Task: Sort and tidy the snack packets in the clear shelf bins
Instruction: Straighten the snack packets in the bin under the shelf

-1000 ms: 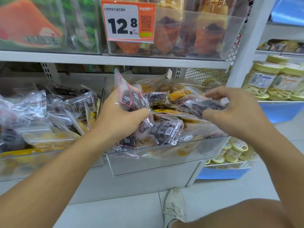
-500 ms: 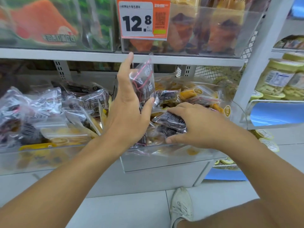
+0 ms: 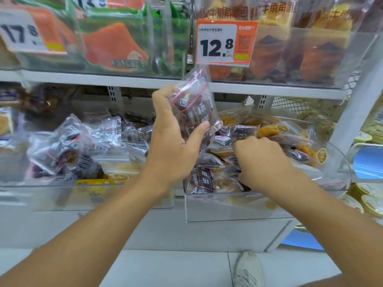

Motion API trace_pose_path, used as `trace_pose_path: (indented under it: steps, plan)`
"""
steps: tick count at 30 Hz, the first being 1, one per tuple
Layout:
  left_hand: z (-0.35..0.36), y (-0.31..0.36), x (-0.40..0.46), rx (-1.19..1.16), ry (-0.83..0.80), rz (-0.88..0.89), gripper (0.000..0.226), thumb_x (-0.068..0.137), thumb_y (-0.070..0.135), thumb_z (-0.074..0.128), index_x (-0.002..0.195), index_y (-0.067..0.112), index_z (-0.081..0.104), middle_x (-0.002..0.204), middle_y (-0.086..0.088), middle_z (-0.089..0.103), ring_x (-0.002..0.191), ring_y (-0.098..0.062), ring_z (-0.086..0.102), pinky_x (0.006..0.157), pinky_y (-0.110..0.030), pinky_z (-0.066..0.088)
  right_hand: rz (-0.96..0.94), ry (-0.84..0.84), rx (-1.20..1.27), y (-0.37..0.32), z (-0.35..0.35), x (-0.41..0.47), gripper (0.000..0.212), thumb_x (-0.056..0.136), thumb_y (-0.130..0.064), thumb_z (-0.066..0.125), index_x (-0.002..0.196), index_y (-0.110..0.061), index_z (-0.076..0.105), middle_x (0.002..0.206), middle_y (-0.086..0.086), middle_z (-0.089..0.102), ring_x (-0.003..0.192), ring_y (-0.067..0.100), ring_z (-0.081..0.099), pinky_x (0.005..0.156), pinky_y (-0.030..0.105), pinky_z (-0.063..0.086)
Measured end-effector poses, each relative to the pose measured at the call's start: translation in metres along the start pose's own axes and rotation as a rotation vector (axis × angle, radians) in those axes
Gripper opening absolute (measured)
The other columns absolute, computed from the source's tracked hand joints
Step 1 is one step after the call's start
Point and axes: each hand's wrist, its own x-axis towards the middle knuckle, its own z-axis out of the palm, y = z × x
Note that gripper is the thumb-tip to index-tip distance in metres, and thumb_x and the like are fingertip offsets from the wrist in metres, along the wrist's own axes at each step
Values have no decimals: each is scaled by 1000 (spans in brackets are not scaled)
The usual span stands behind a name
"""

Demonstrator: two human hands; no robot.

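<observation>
Bin (image 3: 228, 208) holds packets (image 3: 204, 180); left hand (image 3: 172, 150) grips one (image 3: 196, 104).

A shop is shown: price tags (image 3: 226, 42) are clipped to clear bins (image 3: 238, 206) of packaged snacks on white shelving (image 3: 269, 90).

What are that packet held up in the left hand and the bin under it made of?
Packet: apparently thin clear plastic film, glossy and crinkled, its dark contents showing through. Bin: seemingly rigid clear plastic, smooth; packets show through its front wall. Acrylic or another plastic, I cannot tell.
</observation>
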Motion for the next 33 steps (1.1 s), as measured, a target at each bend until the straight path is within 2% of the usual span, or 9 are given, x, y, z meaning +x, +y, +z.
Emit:
trace_pose_path:
  steps: [3, 8, 11, 15, 20, 23, 25, 28, 33]
  plan:
    - [-21, 6, 0, -20, 79, 108, 60, 89, -6, 68, 121, 25, 26, 120, 21, 43, 105, -8, 63, 88, -25, 54, 8, 50, 52, 4, -9, -4, 16, 83, -22, 68, 87, -23, 53, 74, -2, 47, 79, 28, 59, 62, 32, 44]
    - [-75, -7, 10, 150, 139, 387, 60, 85, -13, 68, 123, 17, 33, 131, 4, 36, 124, -4, 46, 99, -21, 46, -60, 348, 460, 4, -39, -16, 24, 63, -19, 82, 85, -21, 76, 67, 0, 70, 64, 25, 62, 61, 34, 53]
    - [-116, -24, 12, 314, 128, 374, 56, 87, -10, 68, 121, 18, 34, 134, -5, 40, 125, -2, 46, 96, -22, 48, -140, 530, 505, -9, -56, -8, 21, 65, -8, 83, 82, -7, 72, 66, 13, 67, 62, 33, 61, 61, 39, 56]
    - [-160, -49, 9, 540, 99, 276, 52, 89, -7, 66, 122, 18, 34, 138, -5, 44, 116, -1, 51, 86, -33, 52, -306, 742, 662, -40, -84, 13, 16, 75, -10, 79, 86, -2, 69, 68, 15, 66, 67, 21, 57, 61, 34, 48]
    - [-173, -68, 14, 599, 27, 254, 43, 90, -8, 62, 116, 16, 37, 141, 10, 41, 116, -15, 55, 85, -33, 51, -655, 454, 459, -106, -63, 97, 20, 85, -8, 68, 105, -8, 64, 91, 6, 68, 82, 24, 61, 73, 41, 50]
    - [-177, -85, 15, 603, 28, 159, 48, 89, -10, 61, 117, 19, 36, 140, 10, 46, 115, -8, 54, 84, -22, 47, -606, 202, 396, -127, -39, 138, 47, 93, -20, 66, 137, -24, 51, 128, -1, 63, 114, 24, 59, 94, 40, 49]
    - [-180, -96, 14, 597, 21, 51, 60, 88, -9, 61, 127, 25, 32, 137, 9, 51, 111, -10, 57, 84, -26, 50, -549, -47, 395, -126, -33, 152, 69, 96, -26, 62, 155, -26, 26, 153, -1, 41, 134, 21, 45, 107, 33, 39]
    - [-174, -104, 18, 645, -128, -99, 85, 88, -7, 60, 150, 33, 18, 147, 2, 50, 117, -21, 57, 89, -38, 50, -483, -341, 553, -115, -38, 163, 92, 88, -33, 69, 158, -27, 11, 144, -8, 39, 123, 11, 46, 96, 25, 39]
    - [-164, -120, 38, 721, -298, -300, 61, 94, 8, 56, 151, 21, 38, 146, -4, 48, 134, -29, 44, 112, -49, 36, -362, -313, 667, -83, -42, 132, 89, 85, -55, 67, 157, -28, 23, 157, -15, 30, 146, 11, 29, 119, 34, 26]
